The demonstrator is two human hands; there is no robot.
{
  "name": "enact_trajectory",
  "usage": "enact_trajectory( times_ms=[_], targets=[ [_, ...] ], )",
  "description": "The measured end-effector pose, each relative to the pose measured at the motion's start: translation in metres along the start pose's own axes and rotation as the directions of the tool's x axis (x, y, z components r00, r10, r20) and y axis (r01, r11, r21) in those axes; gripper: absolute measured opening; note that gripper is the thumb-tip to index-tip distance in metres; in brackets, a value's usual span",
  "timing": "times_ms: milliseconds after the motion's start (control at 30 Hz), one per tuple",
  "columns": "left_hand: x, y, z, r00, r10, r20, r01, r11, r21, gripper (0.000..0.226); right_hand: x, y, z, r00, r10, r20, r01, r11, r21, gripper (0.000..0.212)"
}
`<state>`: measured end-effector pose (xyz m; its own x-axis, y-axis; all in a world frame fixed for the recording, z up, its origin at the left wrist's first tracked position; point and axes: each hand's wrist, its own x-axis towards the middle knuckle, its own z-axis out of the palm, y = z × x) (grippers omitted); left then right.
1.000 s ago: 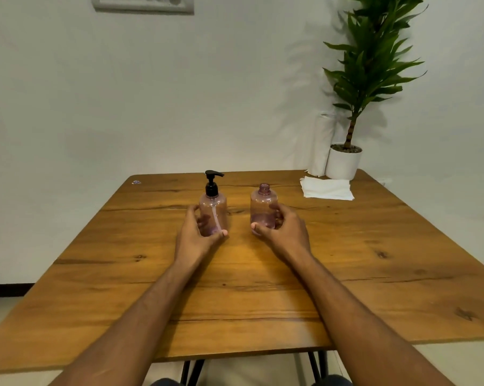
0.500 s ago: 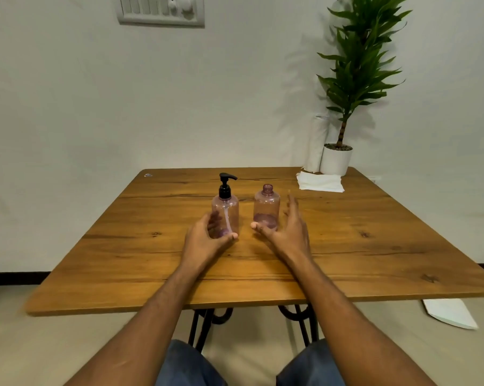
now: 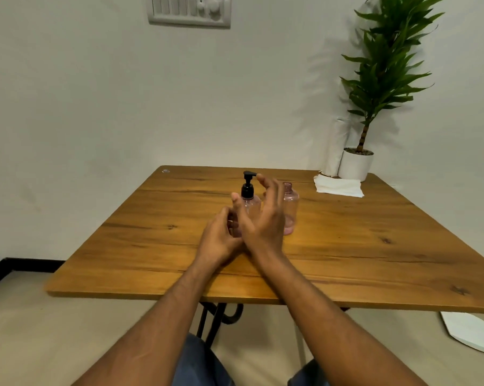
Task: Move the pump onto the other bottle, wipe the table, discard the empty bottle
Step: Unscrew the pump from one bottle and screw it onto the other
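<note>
Two clear pink bottles stand side by side on the wooden table (image 3: 346, 246). The left bottle (image 3: 251, 205) carries a black pump (image 3: 248, 185). My left hand (image 3: 221, 238) is wrapped around that bottle's lower body. The right bottle (image 3: 290, 207) has a bare open neck and a little pink liquid at its bottom. My right hand (image 3: 265, 218) is raised in front of both bottles, fingers spread, its fingertips close to the pump head, holding nothing. It covers part of each bottle.
A folded white cloth (image 3: 338, 186) lies at the table's far right, beside a white paper roll (image 3: 336, 147) and a potted plant (image 3: 356, 162). A white object (image 3: 471, 331) lies on the floor at right. My knees sit below the table's near edge.
My right hand left the capless bottle and swung left and up toward the pump. My left hand stays on the pump bottle. The view tilted up and pulled back.
</note>
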<state>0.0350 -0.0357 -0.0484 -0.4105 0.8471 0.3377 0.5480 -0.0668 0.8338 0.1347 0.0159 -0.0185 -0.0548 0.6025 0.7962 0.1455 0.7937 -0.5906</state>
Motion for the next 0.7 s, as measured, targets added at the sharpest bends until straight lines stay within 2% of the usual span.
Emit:
enact_trajectory(
  times_ms=[100,167,267,400,700],
  targets=[
    [0.001,0.0,-0.001,0.998,0.035,-0.047,-0.033,0.998,0.046,0.055,-0.002,-0.007,0.024,0.985,0.153,-0.074,-0.135,0.97,0.203,0.057],
    [0.002,-0.003,-0.001,0.996,0.03,-0.079,-0.026,0.998,0.061,0.047,-0.008,-0.003,0.032,0.972,0.199,-0.124,-0.163,0.954,0.251,0.056],
    [0.004,-0.008,0.0,0.997,-0.005,-0.083,0.009,0.999,0.045,0.044,-0.007,0.004,0.034,0.961,0.242,-0.13,-0.208,0.951,0.23,0.058],
    [0.009,-0.01,-0.001,0.998,-0.043,-0.048,0.043,0.999,0.009,0.05,0.005,0.009,0.031,0.945,0.303,-0.119,-0.273,0.937,0.218,0.052],
    [0.007,-0.011,-0.003,0.999,-0.007,-0.046,0.008,1.0,0.022,0.051,0.007,0.012,0.031,0.965,0.232,-0.124,-0.212,0.964,0.16,0.043]
  ],
)
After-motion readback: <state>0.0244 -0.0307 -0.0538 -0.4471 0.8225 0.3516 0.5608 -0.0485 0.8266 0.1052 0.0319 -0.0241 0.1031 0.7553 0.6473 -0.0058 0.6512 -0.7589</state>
